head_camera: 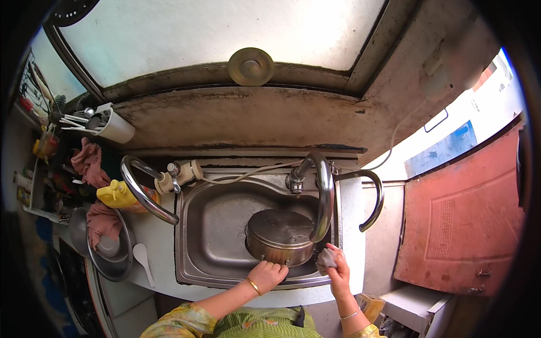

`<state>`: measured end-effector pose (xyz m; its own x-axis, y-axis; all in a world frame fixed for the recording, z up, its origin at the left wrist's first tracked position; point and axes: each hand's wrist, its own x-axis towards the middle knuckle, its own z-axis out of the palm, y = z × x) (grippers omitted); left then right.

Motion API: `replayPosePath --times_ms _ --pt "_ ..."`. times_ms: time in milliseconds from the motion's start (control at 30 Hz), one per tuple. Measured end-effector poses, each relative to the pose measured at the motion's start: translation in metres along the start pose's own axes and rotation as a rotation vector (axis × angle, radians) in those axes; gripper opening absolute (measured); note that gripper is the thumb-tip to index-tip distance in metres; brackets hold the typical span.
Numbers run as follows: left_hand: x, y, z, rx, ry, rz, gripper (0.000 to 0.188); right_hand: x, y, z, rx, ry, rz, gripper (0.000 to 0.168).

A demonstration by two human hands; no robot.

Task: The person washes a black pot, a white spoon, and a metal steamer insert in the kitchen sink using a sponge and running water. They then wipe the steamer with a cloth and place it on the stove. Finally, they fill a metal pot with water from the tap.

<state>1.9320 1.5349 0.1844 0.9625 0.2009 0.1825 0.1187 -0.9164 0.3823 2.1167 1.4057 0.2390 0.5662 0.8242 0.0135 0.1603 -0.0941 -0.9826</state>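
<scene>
A round metal pot rests upside down in the right part of the stainless steel sink, its dark, wet-looking base facing up. My left hand grips the pot's near side, fingers curled between two small metal fittings; the handle there is mostly hidden. In my right hand is a bunched grey cloth, just right of the pot at the sink's right edge. A curved chrome faucet arches over the pot's right side.
Left of the sink are another curved spout, a yellow jug, metal bowls with a pink cloth, and a white rice paddle. A white utensil holder stands behind. A dark curved pipe juts out at right.
</scene>
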Motion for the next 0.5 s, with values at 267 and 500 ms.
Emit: replayPosePath --times_ms 267,500 --pt "-0.043 -0.004 0.037 0.051 -0.135 0.225 0.007 0.063 0.082 0.075 -0.676 -0.441 -0.250 0.033" --pt "-0.046 -0.019 0.027 0.024 -0.231 0.232 0.007 0.055 0.083 0.077 -0.625 -0.384 -0.223 0.034"
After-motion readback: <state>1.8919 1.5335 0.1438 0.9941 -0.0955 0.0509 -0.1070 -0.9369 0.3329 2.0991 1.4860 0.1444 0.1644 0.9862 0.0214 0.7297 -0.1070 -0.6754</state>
